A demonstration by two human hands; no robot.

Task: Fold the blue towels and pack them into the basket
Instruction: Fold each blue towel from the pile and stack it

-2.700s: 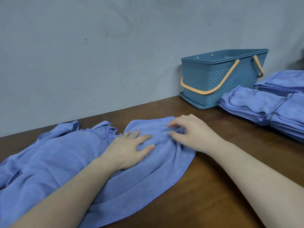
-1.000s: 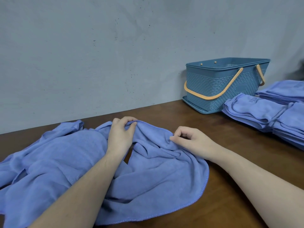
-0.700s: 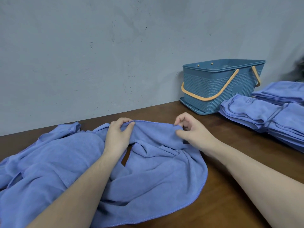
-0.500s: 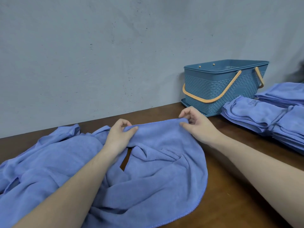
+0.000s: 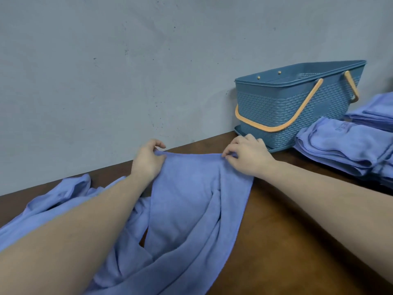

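While both hands pinch the far edge of one blue towel [image 5: 191, 209], the head view shows that edge stretched taut from left to right between them, lifted just above the table [image 5: 287, 241], with the rest of the cloth trailing toward the near side in loose folds. The left hand [image 5: 147, 160] is closed on the left corner, thumb and fingers curled over the hem; the right hand [image 5: 246, 156] is closed on the right corner in a fingertip pinch. The towel's long axis appears to run from far to near, so the coming fold seems to turn on bringing this held far edge back toward the near end. More unfolded towels [image 5: 59, 201] lie rumpled at the left. The basket [image 5: 297, 99] stands at the far right against the wall, just beyond the right hand, which is the nearer one to it; folded towels [image 5: 344, 145] are stacked beside it.

Compared with half a second ago, the hands have drawn further apart and further away, and the held edge has gone from slack to straight.
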